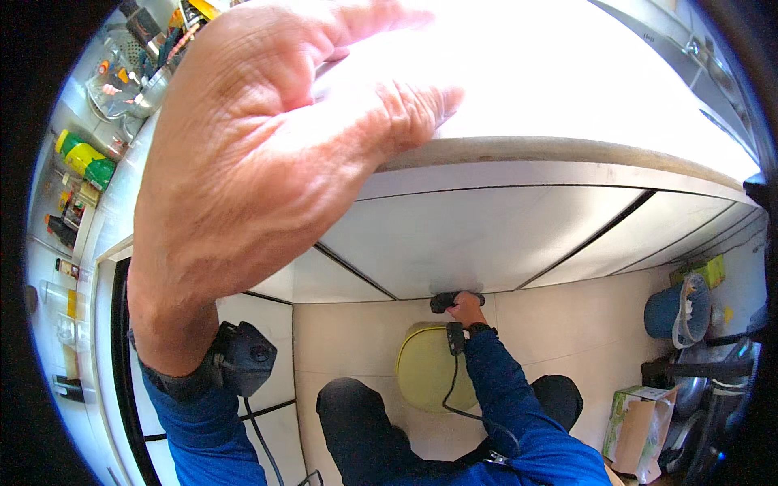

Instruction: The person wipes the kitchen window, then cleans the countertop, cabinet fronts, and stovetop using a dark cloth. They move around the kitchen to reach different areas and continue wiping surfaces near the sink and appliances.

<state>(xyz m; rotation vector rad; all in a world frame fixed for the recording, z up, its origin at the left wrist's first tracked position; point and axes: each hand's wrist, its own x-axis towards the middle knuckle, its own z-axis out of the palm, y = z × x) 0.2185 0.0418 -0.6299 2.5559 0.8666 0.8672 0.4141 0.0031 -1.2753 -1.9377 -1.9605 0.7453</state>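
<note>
My left hand (255, 158) is large and close to the view, at the front edge of the overexposed white countertop (547, 79). Its thumb and index finger point right and stand apart, with nothing visible between them; the other fingers are mostly hidden. Far below, my right hand (468, 310) grips a small black object (445, 302) at the foot of the white cabinet doors (462, 234). What that object is, I cannot tell. Just below this hand, a round yellow-green thing (428, 379) with a yellow rim sits on the floor, partly behind my right sleeve.
Cabled black devices are strapped to my left wrist (246, 358) and right wrist (456, 337). Bottles (85, 158) and a utensil holder (152, 91) line the left. At right are a blue bin (665, 313), an open cardboard box (641, 431) and dark pans (690, 389).
</note>
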